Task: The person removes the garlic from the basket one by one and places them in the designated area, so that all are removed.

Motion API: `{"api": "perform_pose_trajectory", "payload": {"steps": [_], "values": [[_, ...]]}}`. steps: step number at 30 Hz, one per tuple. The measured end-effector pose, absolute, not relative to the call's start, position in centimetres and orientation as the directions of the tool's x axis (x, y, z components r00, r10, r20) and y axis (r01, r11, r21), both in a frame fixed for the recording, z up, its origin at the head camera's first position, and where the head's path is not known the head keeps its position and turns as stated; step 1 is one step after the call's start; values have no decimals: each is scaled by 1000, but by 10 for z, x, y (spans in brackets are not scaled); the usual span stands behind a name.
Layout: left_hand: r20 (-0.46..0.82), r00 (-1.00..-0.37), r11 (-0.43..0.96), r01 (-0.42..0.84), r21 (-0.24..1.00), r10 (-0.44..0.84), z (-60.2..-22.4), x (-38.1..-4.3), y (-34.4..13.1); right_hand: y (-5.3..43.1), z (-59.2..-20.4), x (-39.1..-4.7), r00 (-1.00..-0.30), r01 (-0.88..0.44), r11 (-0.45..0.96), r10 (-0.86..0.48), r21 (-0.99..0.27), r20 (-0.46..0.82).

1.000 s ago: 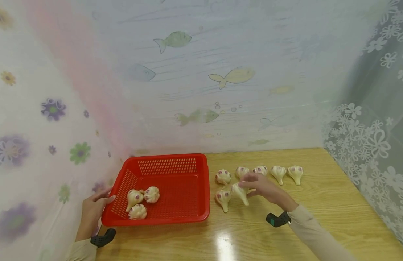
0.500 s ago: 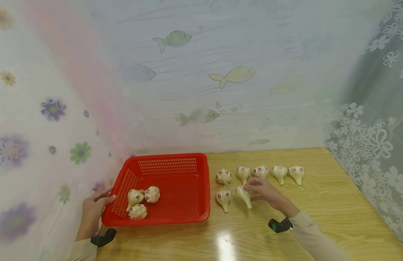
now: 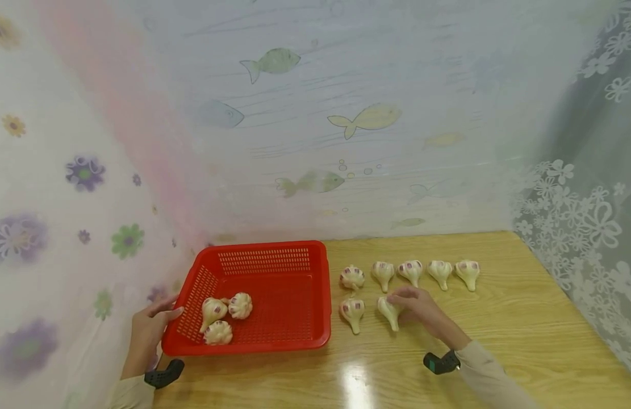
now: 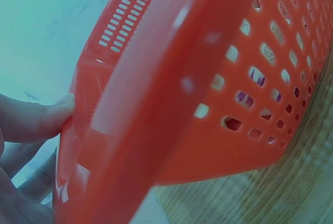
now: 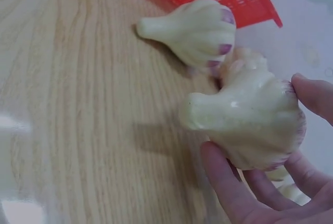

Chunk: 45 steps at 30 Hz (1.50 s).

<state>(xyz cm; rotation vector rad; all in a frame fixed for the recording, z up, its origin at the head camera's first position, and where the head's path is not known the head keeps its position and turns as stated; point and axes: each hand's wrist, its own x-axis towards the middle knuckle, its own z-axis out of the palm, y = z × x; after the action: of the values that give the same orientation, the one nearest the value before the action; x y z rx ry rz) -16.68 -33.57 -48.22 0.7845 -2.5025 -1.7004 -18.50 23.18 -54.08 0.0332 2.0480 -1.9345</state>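
My left hand (image 3: 147,335) grips the left rim of a red plastic basket (image 3: 269,345), thumb over the edge, as the left wrist view also shows. Inside the basket, at its left side, lie three garlic bulbs (image 3: 218,333). To the right, my right hand (image 3: 422,311) holds a garlic bulb (image 5: 250,120) between thumb and fingers, its stem pointing toward the front of the table. Left of it, another garlic bulb (image 3: 352,312) lies on the table. Behind them, several more bulbs (image 3: 410,271) form a row.
The wooden table (image 3: 519,335) meets a wall covering (image 3: 305,142) printed with fish at the back and flowers at the left. A black wrist camera (image 3: 440,362) sits on the right wrist, another wrist camera (image 3: 164,374) on the left.
My right hand has moved the held bulb right and slightly forward, away from its neighbour, lowering it toward the table. The left hand and basket have stayed in place.
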Motion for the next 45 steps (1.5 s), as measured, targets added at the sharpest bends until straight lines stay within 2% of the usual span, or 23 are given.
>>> {"api": "perform_pose_trajectory", "payload": {"steps": [7,16,45], "values": [[-271,-876,256,-390,884,-399,-483,-167,-336,227,-548,-182,-963,249,99,-77,-963,-257],[-247,-880,296,-382,876,-405,-485,-168,-338,219,-552,-179,-970,245,130,39,-961,-242],[-233,-898,272,-346,898,-373,-484,-166,-338,205,-542,-173,-980,194,277,92,-941,-175]]}}
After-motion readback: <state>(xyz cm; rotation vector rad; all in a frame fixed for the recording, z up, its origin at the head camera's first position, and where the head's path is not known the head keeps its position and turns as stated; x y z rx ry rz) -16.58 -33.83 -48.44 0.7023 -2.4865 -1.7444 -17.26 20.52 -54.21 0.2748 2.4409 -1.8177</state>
